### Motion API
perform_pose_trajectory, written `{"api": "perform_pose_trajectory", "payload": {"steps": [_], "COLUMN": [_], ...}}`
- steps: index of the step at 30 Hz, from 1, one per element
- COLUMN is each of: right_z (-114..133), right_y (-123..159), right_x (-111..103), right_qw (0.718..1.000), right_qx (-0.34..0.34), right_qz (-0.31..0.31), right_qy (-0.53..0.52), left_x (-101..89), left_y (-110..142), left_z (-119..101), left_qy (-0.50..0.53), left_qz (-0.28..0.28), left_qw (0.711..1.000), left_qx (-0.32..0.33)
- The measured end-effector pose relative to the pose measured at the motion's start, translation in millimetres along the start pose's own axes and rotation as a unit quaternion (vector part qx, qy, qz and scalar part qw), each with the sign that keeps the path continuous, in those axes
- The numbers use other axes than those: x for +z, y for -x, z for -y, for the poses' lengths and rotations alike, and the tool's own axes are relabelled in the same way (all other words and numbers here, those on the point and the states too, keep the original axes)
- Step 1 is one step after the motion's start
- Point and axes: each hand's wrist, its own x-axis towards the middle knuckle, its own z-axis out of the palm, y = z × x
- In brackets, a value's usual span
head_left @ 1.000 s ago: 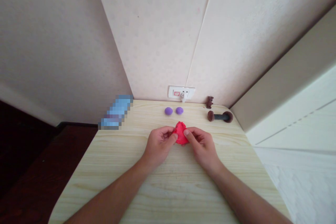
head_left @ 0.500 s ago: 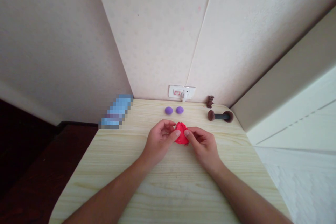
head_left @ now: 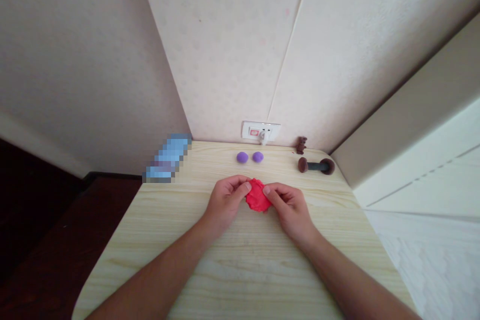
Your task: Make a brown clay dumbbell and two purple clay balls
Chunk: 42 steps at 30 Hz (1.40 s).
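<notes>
A flattened, rough-edged piece of red modelling clay (head_left: 258, 196) is held between my two hands over the table. My left hand (head_left: 226, 202) pinches its left edge, thumb on top. On the opposite edge, my right hand (head_left: 291, 207) grips it with thumb above and fingers beneath, so part of the underside is hidden. Two purple clay balls (head_left: 242, 157) lie side by side just beyond my hands.
The pale wooden table (head_left: 240, 270) meets the wall at its back. A brown-ended dumbbell-shaped object (head_left: 318, 166) and a small brown figurine (head_left: 301, 145) stand at the back right. A blurred blue object (head_left: 167, 157) lies back left. A plug sits in the wall socket (head_left: 258, 131).
The red clay shows broader and flatter, slightly nearer to me. My left thumb has shifted from its middle toward its left edge. The purple balls stay put.
</notes>
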Motion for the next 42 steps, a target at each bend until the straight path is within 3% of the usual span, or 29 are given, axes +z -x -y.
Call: {"api": "perform_pose_trajectory", "payload": {"steps": [5, 9, 13, 20, 24, 27, 30, 35, 42], "right_z": [-0.9, 0.7, 0.3, 4.0, 6.2, 6.3, 5.9, 6.4, 5.5], "right_y": [-0.4, 2.1, 3.8, 2.2, 1.6, 1.7, 2.0, 1.3, -4.1], "right_x": [-3.4, -4.4, -4.1, -1.5, 2.1, 3.0, 1.9, -1.4, -8.0], "right_qw": [1.0, 0.995, 0.993, 0.997, 0.967, 0.956, 0.966, 0.995, 0.992], "right_qx": [-0.003, -0.053, -0.054, 0.024, 0.118, 0.146, 0.121, 0.056, 0.018], "right_qz": [0.01, -0.026, -0.038, -0.008, 0.004, 0.022, 0.016, -0.001, -0.077], "right_qy": [0.011, 0.082, 0.095, -0.071, -0.225, -0.255, -0.229, -0.085, -0.102], "left_x": [2.8, 3.3, 3.1, 6.1, 8.4, 8.3, 7.6, 8.0, 4.3], "left_y": [-0.5, 2.1, 6.2, 8.5, 7.3, 6.4, 6.8, 8.9, 5.6], "left_z": [3.3, 2.0, 4.1, -0.9, -3.6, -2.1, -1.4, -1.6, 5.0], "left_qy": [0.017, -0.017, -0.044, -0.032, 0.003, 0.02, 0.014, -0.01, -0.032], "left_qz": [0.014, 0.008, 0.025, 0.053, 0.073, 0.08, 0.078, 0.06, 0.062], "left_qw": [1.0, 1.0, 0.998, 0.998, 0.997, 0.996, 0.996, 0.998, 0.997], "left_qx": [-0.013, 0.006, 0.022, 0.011, -0.019, -0.032, -0.034, -0.02, -0.032]}}
